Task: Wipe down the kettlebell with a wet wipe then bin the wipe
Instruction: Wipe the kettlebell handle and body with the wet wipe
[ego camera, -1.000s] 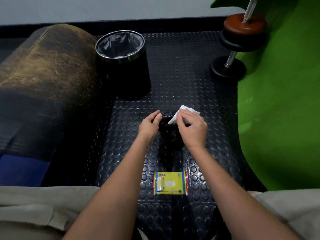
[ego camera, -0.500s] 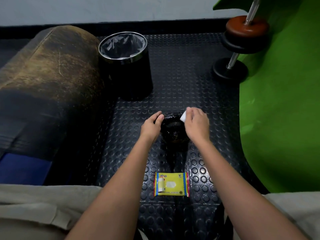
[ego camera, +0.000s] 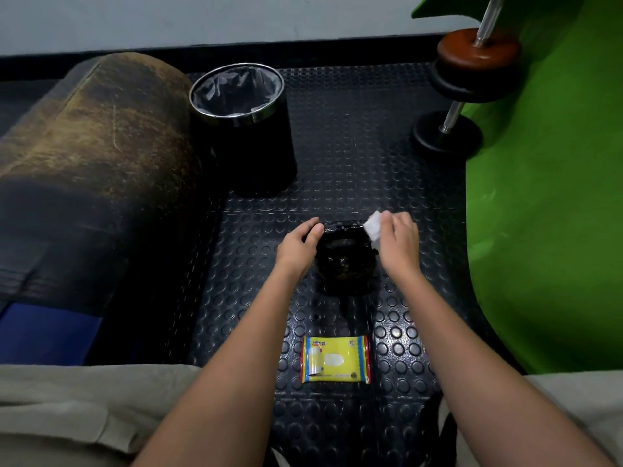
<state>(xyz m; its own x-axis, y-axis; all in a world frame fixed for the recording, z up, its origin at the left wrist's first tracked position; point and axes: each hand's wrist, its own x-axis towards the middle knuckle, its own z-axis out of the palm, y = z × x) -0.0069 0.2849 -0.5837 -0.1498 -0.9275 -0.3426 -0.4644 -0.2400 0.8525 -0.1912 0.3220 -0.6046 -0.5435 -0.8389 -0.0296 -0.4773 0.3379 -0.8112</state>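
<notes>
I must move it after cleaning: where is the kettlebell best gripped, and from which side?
Probably the handle arching over the top of the kettlebell, taken from straight above: it stands upright on the floor mat, its round body offering no hold.

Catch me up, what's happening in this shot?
A person is wiping a black kettlebell that sits on the rubber floor mat. The left hand steadies it at the handle's left end; the right hand pinches a white wipe against the handle's right end. The lined bin stands beyond, to the left, with no wipe visible in it. The yellow wipe pack lies on the mat nearer the person.
</notes>
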